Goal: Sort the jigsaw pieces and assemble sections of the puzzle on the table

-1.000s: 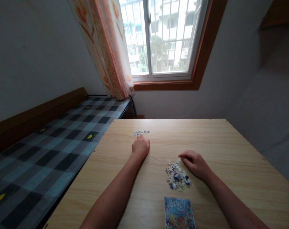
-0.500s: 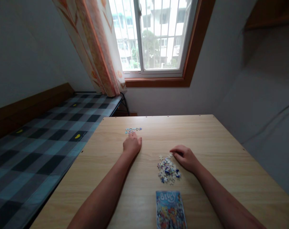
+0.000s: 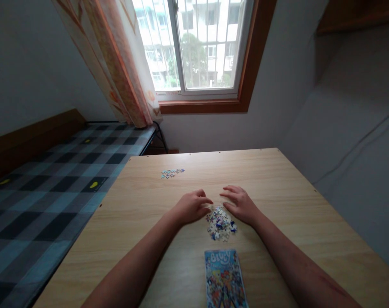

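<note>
A loose heap of jigsaw puzzle pieces lies on the wooden table, some white side up, others blue or patterned. At its upper left edge is my left hand, thumb and index finger slightly apart; whether a fingertip touches a piece is hard to tell. My right hand hovers by the heap's upper right edge with its fingers spread and nothing seen in them. Farther off, toward the table's back left, small puzzle pieces sit in two short rows, the back one longer.
Just in front of the heap lies a blue picture box marked "Bluey". The table reaches toward a wall with a barred window and a curtain. Along the left stands a bed with a checked cover.
My left hand has left the puzzle rows and come right and nearer, to the heap. My right hand's fingers have spread and lifted from the heap's edge. The view has shifted slightly.
</note>
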Motion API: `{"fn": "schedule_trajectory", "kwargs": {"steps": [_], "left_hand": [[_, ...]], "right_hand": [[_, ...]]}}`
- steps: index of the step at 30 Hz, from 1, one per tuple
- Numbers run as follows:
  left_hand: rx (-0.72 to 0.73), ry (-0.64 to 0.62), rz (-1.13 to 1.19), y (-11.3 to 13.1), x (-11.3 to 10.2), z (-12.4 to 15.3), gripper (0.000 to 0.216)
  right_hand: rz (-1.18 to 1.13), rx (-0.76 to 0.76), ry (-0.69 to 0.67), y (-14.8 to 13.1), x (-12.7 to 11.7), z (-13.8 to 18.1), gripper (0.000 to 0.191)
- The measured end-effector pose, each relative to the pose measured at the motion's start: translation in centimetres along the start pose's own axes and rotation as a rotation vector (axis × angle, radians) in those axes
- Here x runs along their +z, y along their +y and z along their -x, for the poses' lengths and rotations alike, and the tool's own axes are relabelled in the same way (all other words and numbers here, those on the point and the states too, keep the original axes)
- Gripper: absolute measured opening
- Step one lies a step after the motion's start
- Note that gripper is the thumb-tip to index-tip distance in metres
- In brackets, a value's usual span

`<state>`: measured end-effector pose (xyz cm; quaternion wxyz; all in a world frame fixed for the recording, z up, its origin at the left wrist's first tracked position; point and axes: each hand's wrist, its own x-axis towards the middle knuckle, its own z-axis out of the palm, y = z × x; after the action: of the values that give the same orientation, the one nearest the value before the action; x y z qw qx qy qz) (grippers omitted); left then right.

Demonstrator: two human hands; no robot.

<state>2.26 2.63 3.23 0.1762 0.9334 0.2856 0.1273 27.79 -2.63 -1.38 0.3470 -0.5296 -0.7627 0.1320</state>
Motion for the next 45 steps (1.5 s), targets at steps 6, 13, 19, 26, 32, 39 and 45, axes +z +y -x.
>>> {"fn": "schedule_trajectory", "kwargs": {"steps": [6, 13, 19, 26, 32, 39, 45], "left_hand": [[-0.024, 0.008, -0.066, -0.5, 0.1, -0.2, 0.023], [-0.072, 0.027, -0.066, -1.1, 0.0, -0.3, 0.019], [-0.094, 0.041, -0.055, -1.4, -0.1, -0.1, 0.013], [-0.088, 0.029, -0.068, -1.5, 0.0, -0.1, 0.013], [-0.093, 0.028, -0.065, -1.5, 0.1, 0.0, 0.014], [-0.096, 0.029, -0.056, -1.4, 0.1, 0.1, 0.017], [-0.075, 0.031, -0.062, -1.4, 0.0, 0.1, 0.015]], "right_hand": [[-0.096, 0.034, -0.024, -0.2, -0.5, 0.0, 0.019], [-0.244, 0.057, -0.358, 0.3, -3.0, 0.2, 0.024], [-0.232, 0.098, -0.422, 0.0, -3.6, 0.4, 0.018], [-0.134, 0.069, -0.441, -0.4, -3.2, 0.5, 0.026], [-0.146, 0.089, -0.467, -0.4, -3.4, 0.4, 0.023], [-0.146, 0.082, -0.476, -0.4, -3.4, 0.3, 0.019], [-0.228, 0.102, -0.454, -0.1, -3.5, 0.2, 0.013]]}}
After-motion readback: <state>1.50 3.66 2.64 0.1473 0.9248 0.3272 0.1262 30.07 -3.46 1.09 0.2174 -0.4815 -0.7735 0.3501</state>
